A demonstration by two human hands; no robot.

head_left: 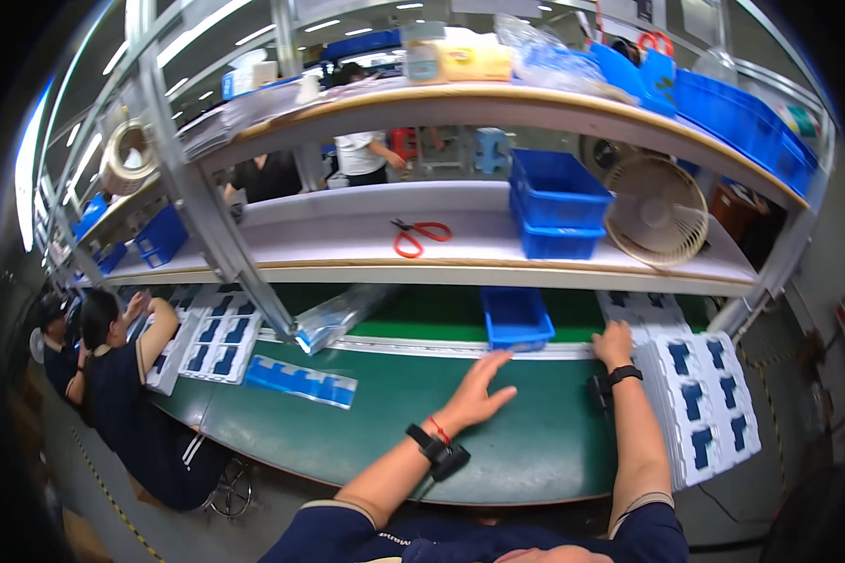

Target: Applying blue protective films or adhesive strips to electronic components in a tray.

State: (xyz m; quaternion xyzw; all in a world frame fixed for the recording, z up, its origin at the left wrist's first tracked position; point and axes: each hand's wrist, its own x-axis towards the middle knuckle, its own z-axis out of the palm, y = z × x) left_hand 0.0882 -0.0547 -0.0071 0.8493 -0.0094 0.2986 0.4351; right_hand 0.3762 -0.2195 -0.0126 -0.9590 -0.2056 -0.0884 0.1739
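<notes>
My left hand (474, 394) is stretched over the green tabletop (394, 422) with its fingers apart and nothing in it. Its fingertips come close to the front of a small blue bin (516, 317) by the pale rail. Farther right, my right hand (613, 345) is curled closed beside a white foam tray (643, 314) at the back. What its fingers grip, if anything, is hidden. At the right edge of the table, a stack of white trays (662, 413) holds several dark blue parts (692, 402) in its top tray.
A blue-and-white strip (300, 380) lies on the table's left, near a clear plastic bag (347, 317). Red-handled scissors (418, 236), stacked blue bins (559, 202) and a round fan (657, 211) occupy the shelf. A co-worker (150, 394) sits left beside more white trays (218, 347).
</notes>
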